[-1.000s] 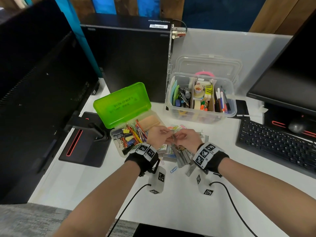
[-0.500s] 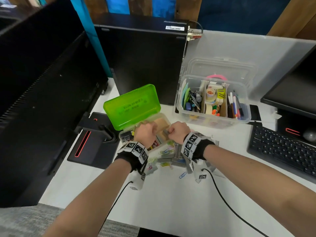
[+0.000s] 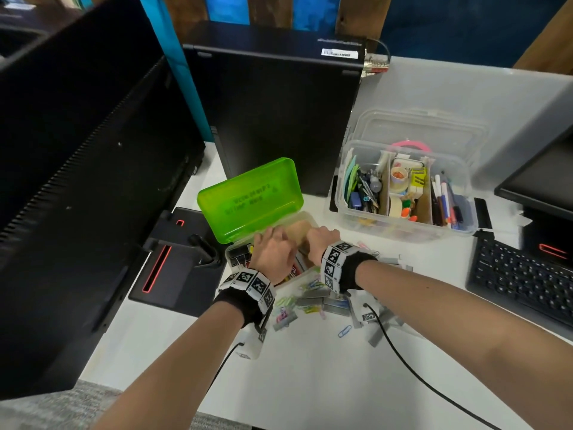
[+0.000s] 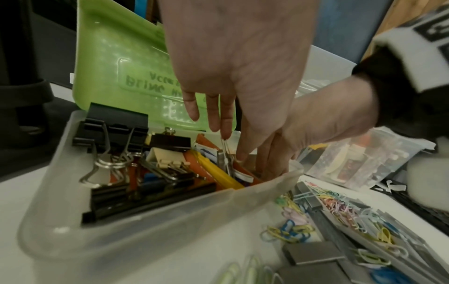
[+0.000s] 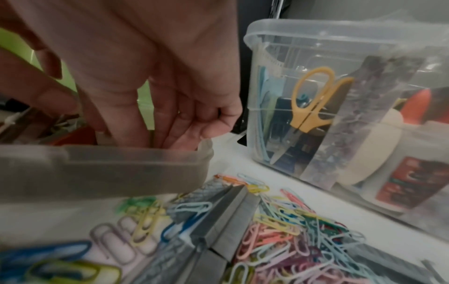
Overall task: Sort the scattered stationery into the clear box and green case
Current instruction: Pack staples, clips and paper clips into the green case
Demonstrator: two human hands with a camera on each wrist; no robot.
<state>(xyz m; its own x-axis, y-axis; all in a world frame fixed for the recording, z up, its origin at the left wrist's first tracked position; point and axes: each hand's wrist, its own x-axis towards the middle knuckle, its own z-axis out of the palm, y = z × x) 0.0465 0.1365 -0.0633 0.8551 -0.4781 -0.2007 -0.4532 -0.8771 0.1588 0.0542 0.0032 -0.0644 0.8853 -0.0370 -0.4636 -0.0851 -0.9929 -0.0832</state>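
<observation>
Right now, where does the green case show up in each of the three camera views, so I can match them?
Head: the green case stands open at centre, lid raised, both hands reaching into its tray.
Left wrist: its lid fills the upper left, the tray below it.
Right wrist: only a green sliver at the left edge, the tray's rim below it.
Shared landmark: the paper clips beside the tray.

green case (image 3: 250,198), clear box (image 3: 403,231), pastel paperclips (image 5: 279,221)
</observation>
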